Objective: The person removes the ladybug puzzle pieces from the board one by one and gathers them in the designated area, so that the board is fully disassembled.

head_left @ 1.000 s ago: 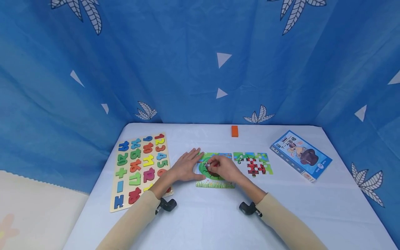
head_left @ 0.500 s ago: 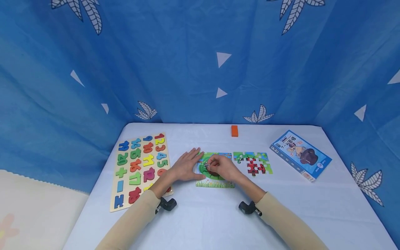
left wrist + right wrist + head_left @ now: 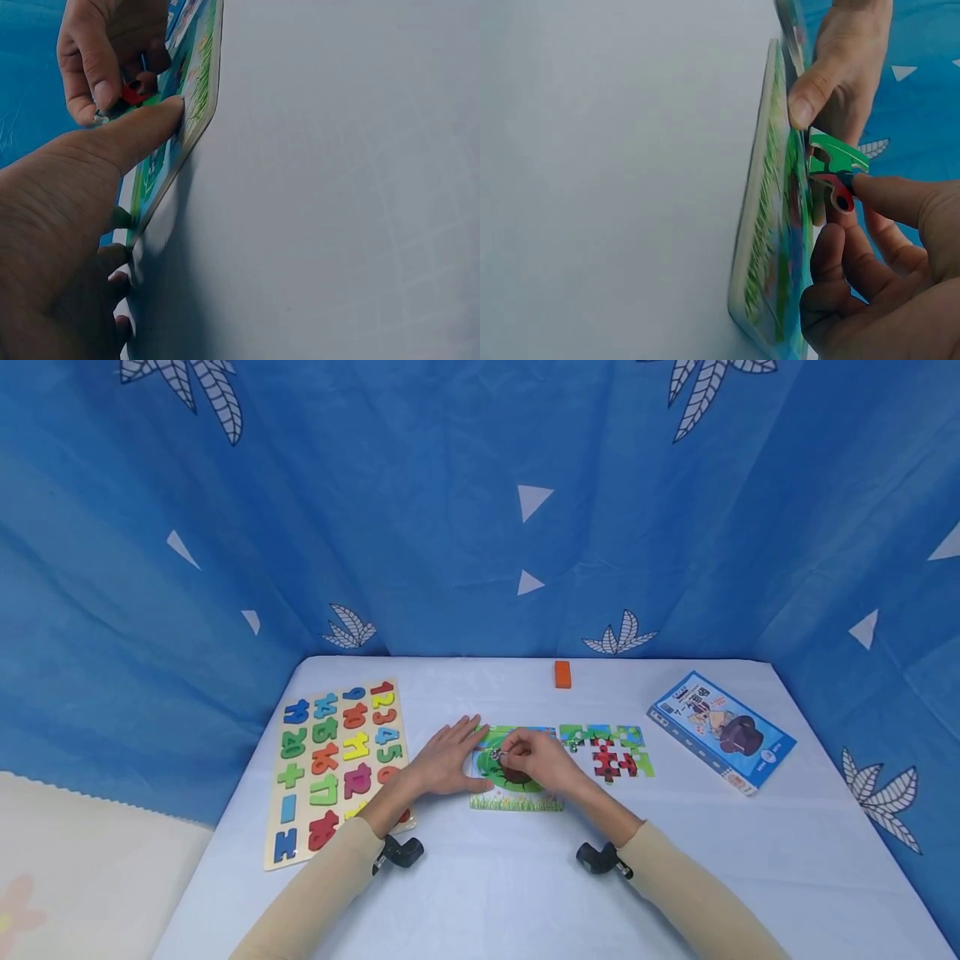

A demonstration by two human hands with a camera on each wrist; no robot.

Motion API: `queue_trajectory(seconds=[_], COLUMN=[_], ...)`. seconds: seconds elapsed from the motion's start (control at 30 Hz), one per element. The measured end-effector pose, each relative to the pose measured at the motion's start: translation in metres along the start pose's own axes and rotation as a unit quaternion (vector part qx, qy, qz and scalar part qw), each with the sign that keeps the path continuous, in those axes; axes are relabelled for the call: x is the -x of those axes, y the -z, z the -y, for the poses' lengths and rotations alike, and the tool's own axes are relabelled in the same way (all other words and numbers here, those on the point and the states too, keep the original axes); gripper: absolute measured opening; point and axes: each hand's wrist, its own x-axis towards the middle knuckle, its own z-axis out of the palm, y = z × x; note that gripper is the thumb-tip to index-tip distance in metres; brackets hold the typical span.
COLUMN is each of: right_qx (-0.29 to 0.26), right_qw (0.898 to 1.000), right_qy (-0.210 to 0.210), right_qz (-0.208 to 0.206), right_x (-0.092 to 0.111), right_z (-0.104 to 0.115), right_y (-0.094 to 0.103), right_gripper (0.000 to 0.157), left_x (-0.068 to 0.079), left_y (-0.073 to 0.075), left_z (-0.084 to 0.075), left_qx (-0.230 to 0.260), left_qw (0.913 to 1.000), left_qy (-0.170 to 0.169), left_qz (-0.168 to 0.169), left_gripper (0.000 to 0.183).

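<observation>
A blue curtain (image 3: 450, 527) backs the white table (image 3: 495, 885). The left hand (image 3: 447, 764) lies with fingers spread, its thumb over the left edge of the picture board (image 3: 517, 805). The right hand (image 3: 542, 762) pinches a green and red puzzle piece (image 3: 840, 156) over that board, with loose pieces (image 3: 606, 767) just to its right and tablecloth stretching on the near side of both hands. Left of the left hand, the number board (image 3: 302, 797) is partly hidden by the forearm (image 3: 386, 806). Fingers cover part of the pinched piece.

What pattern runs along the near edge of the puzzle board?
Green grass; the puzzle board shows it best in the right wrist view.
</observation>
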Motion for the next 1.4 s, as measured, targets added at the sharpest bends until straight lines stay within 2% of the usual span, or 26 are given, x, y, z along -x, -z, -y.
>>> queue_trajectory(seconds=[0.23,0.57,0.83,1.0,1.4], right_qx=[-0.016,-0.008,0.03,0.06,0.114], right_qw=[1.0,0.999,0.995,0.992,0.989], right_qy=[-0.01,-0.047,-0.09,-0.107,-0.097], right_qz=[-0.008,-0.022,-0.028,-0.029,-0.022], right_x=[0.01,0.024,0.032,0.034,0.03], right_z=[0.0,-0.019,-0.037,-0.047,-0.057], right_y=[0.023,0.067,0.093,0.099,0.098], right_gripper=[0.01,0.015,0.017,0.015,0.008], left_x=[0.0,0.0,0.001,0.001,0.001], left_y=[0.0,0.0,0.001,0.0,-0.001], left_z=[0.0,0.001,-0.001,0.001,0.003], left_qx=[-0.004,-0.008,-0.004,-0.009,-0.006], left_qw=[1.0,1.0,1.0,0.9999,1.0], left_qy=[0.002,0.001,-0.001,0.0,-0.002], left_qz=[0.002,0.003,0.005,0.007,0.005], left_gripper=[0.1,0.101,0.101,0.101,0.1])
